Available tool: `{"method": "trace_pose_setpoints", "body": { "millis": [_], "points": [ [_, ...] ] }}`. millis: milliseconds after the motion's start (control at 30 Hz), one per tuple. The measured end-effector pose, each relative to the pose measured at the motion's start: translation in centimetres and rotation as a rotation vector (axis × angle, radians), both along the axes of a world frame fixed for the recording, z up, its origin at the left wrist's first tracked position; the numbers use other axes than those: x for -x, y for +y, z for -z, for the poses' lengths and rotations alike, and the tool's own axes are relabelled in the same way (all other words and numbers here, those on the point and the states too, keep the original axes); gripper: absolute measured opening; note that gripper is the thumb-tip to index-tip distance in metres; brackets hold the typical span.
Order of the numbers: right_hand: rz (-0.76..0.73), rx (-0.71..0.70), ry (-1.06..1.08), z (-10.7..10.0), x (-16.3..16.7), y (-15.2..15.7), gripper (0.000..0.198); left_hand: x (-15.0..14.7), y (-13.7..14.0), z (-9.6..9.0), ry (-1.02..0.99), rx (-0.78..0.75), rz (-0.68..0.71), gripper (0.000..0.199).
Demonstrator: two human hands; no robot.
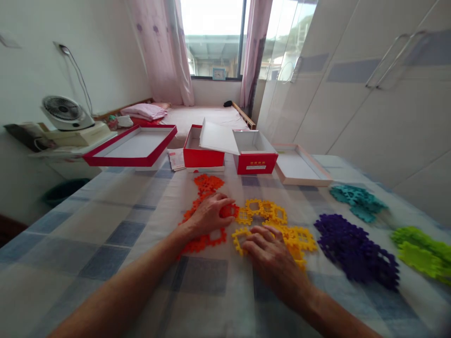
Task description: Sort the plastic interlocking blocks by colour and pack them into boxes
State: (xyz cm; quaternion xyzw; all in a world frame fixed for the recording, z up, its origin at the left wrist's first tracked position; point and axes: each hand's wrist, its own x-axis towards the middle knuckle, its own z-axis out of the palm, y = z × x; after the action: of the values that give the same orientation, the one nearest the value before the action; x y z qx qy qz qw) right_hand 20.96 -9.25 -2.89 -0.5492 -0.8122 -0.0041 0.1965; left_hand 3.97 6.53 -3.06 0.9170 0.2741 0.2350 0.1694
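My left hand (211, 211) rests over a pile of orange-red toothed plastic building tiles (207, 183). Its fingers are curled around a red-orange tile (230, 211) that touches a yellow one. To the right lie yellow toothed tiles (305, 238), some with square open centres. My right hand (266, 249) is bent over this yellow pile, its thumb and fingers closed at the edge of a yellow frame tile (239, 241). Part of each pile is hidden beneath the hands.
Purple tiles (355, 253), teal tiles (359, 202) and lime-green tiles (419, 253) lie in piles to the right. Along the far edge stand two red boxes (203, 158) (256, 164), a red-rimmed lid (132, 160) and a pale lid (306, 180). A checked cloth (116, 281) covers the table.
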Motion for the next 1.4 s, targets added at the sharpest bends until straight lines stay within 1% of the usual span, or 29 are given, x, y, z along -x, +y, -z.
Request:
{"method": "trace_pose_setpoints", "body": {
  "millis": [133,200,267,333,400,500,600,667,767,900,1100,1167,1267,1400],
  "points": [
    [0.13,-0.013,-0.01,-0.7,-1.9,1.4,0.015,0.1,0.0,-0.1,0.025,-0.024,-0.01,0.047],
    [0.162,-0.021,-0.017,-1.2,-2.3,1.4,0.021,0.1,0.0,0.0,0.026,-0.03,-0.012,0.047],
    [0.173,-0.022,-0.051,-1.5,-2.6,0.6,0.034,0.2,0.1,0.1,0.016,-0.031,-0.004,0.046],
    [0.206,-0.006,-0.101,-1.3,-3.2,-1.1,0.045,0.3,0.1,0.2,0.016,-0.034,0.007,0.044],
    [0.278,-0.001,-0.144,-0.4,-4.3,-3.3,0.054,0.4,0.1,0.2,0.042,-0.041,0.028,0.043],
    [0.41,-0.02,-0.177,2.1,-6.4,-6.1,0.064,0.5,0.2,0.1,0.077,-0.049,0.051,0.046],
    [0.496,0.018,-0.165,4.0,-7.6,-6.8,0.066,0.2,0.1,-0.1,0.1,-0.047,0.046,0.047],
    [0.497,0.096,-0.137,4.2,-7.4,-6.2,0.066,0.1,-0.1,-0.2,0.109,-0.049,0.043,0.045],
    [0.49,0.219,-0.082,3.1,-6.1,-4.5,0.068,0.0,-0.4,-0.3,0.132,-0.052,0.04,0.042],
    [0.504,0.276,-0.012,1.8,-5.0,-2.1,0.072,0.0,-0.6,-0.4,0.178,-0.047,0.054,0.046],
    [0.556,0.298,0.035,0.8,-6.4,2.9,0.066,0.1,-0.4,0.0,0.144,-0.061,0.049,0.039],
    [0.59,0.291,0.045,0.3,-6.6,3.9,0.065,0.1,-0.3,0.2,0.121,-0.07,0.04,0.038],
    [0.599,0.248,0.061,0.2,-5.6,4.1,0.073,0.0,-0.2,0.5,0.101,-0.074,0.032,0.036],
    [0.483,0.194,0.068,1.0,-3.3,3.8,0.086,-0.2,0.1,0.8,0.118,-0.063,0.031,0.031]
  ]
}}
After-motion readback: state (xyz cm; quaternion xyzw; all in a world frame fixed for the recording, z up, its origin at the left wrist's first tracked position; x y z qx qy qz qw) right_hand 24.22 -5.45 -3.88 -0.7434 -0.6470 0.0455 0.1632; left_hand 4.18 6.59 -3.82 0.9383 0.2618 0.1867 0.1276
